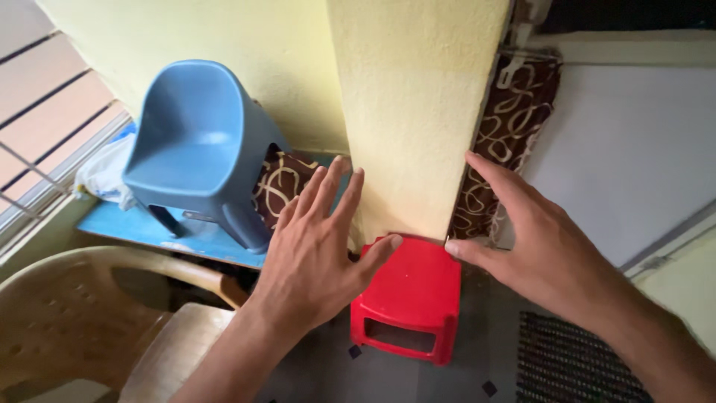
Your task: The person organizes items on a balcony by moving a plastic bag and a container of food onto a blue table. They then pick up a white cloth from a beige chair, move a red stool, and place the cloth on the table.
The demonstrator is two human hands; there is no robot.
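Note:
A small red plastic stool (pixel 412 297) stands on the floor against a yellow pillar (pixel 415 112). My left hand (pixel 317 246) hovers above its left side, fingers spread, thumb tip over the stool's top left corner. My right hand (pixel 533 239) reaches in from the right, fingers apart, thumb near the stool's top right corner. Neither hand holds anything.
A small blue plastic chair (pixel 198 153) sits on a blue board (pixel 149 227) at the left, beside a brown patterned cloth (pixel 280 183). A beige plastic chair (pixel 89 313) fills the lower left. A patterned curtain (pixel 511 134) hangs right of the pillar. A dark mat (pixel 570 362) lies lower right.

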